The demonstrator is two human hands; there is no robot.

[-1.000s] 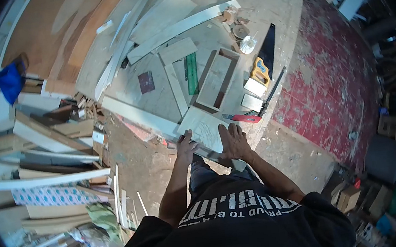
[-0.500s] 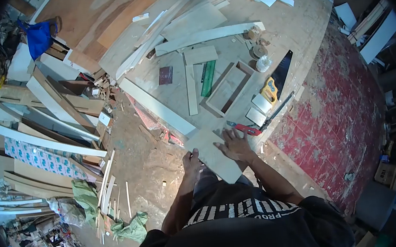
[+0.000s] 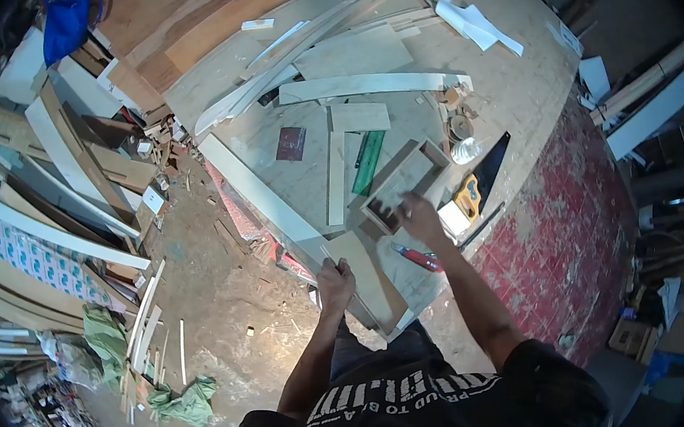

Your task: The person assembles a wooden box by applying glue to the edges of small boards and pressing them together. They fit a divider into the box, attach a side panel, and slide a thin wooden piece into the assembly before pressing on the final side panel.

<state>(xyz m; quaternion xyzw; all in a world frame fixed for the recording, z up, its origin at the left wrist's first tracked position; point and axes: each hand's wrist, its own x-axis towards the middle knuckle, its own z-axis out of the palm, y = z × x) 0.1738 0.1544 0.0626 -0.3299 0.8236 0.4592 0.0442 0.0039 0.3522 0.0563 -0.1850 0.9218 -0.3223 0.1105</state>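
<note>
My left hand (image 3: 336, 286) is closed on the left edge of a pale wooden board (image 3: 363, 276), which is tilted over the near corner of the table. Farther forward, my right hand (image 3: 421, 220) has its fingers bent over the near end of a small rectangular wooden box (image 3: 403, 178); the fingertips are partly hidden. A red utility knife (image 3: 420, 259) lies just below that hand. To its right is a handsaw with a yellow handle (image 3: 468, 198). A green ruler (image 3: 368, 162) and a narrow wood strip (image 3: 336, 179) lie left of the box.
A long pale board (image 3: 260, 190) runs along the table's left edge. A roll of tape (image 3: 460, 127), a clear jar (image 3: 465, 150) and a dark red sandpaper-like square (image 3: 290, 144) lie on the table (image 3: 500, 47). Wood offcuts (image 3: 85, 149) are piled at left.
My right hand has left the pale board and reached forward to the wooden box. The board, still in my left hand, has turned and tilted. The view has shifted slightly.
</note>
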